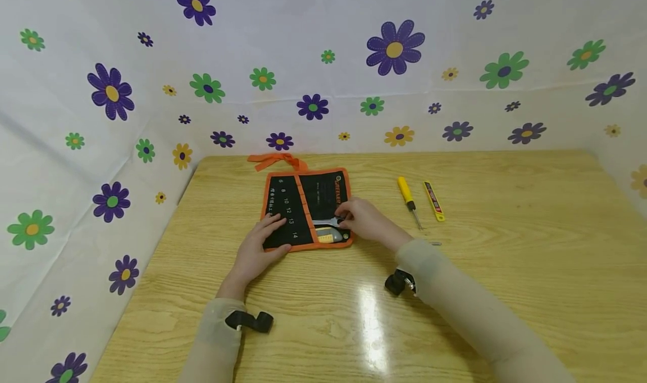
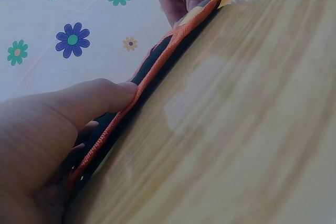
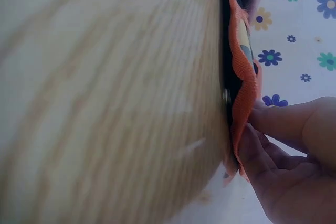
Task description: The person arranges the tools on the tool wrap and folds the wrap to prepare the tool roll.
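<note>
A black tool pouch [image 1: 323,189] with orange edging lies spread on the table, its left flap printed with sizes. My left hand [image 1: 255,242] rests on that flap with spread fingers; in the left wrist view its thumb [image 2: 113,95] presses at the orange edge. A silver wrench [image 1: 324,222] sits across the right side, its inner end under the orange-edged flap. My right hand [image 1: 366,220] pinches the wrench's outer end, partly covering it. Just below the wrench, a grey-and-yellow utility knife [image 1: 329,236] is tucked in the same way.
Right of the pouch lie a yellow-handled screwdriver [image 1: 405,192], a flat yellow labelled case [image 1: 433,201] and a small metal piece [image 1: 436,243] beside the right sleeve. An orange tie strap [image 1: 275,159] trails behind the pouch. Flowered cloth [image 1: 349,85] hangs behind the table.
</note>
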Tool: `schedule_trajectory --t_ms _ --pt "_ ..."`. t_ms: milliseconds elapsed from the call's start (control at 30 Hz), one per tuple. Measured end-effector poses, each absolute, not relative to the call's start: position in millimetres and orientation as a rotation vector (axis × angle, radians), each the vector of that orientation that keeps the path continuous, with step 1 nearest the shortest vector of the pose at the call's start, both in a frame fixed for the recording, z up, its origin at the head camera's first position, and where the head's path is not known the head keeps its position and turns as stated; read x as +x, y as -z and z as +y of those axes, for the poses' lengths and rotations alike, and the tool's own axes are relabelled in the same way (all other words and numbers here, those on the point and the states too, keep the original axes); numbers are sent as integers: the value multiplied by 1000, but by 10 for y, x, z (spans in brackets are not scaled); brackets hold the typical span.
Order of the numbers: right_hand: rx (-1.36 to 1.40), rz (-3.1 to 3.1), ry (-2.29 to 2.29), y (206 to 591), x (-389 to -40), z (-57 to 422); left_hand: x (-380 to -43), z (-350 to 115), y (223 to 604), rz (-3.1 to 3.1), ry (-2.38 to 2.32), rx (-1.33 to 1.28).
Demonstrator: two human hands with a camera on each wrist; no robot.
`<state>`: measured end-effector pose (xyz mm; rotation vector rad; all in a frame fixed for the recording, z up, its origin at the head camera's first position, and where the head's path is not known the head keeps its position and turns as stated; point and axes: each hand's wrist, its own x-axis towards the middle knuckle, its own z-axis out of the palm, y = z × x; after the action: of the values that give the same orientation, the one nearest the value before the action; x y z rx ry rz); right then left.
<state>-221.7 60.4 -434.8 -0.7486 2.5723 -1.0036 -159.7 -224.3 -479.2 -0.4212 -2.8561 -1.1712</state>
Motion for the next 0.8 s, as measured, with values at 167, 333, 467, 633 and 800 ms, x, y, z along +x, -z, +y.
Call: schedule_trajectory --t_ms 167,333,467,633,800 --pt "-731 2541 1085 4300 -2171 744 -1592 -2235 4787 -2858 1170 -414" --pt "-718 2584 1102 4287 -2125 920 -1589 -2234 4784 -2853 1183 -412" --pt "-685 2624 1107 4278 -2091 1070 -1589 -2237 4780 -2844 1198 -416" --pt "-644 2669 1100 4272 -2064 1273 -1595 -2240 4783 -2843 1197 -419" --pt "-611 2724 1085 4295 -2060 1483 -1597 -2236 4780 -2845 1196 -422"
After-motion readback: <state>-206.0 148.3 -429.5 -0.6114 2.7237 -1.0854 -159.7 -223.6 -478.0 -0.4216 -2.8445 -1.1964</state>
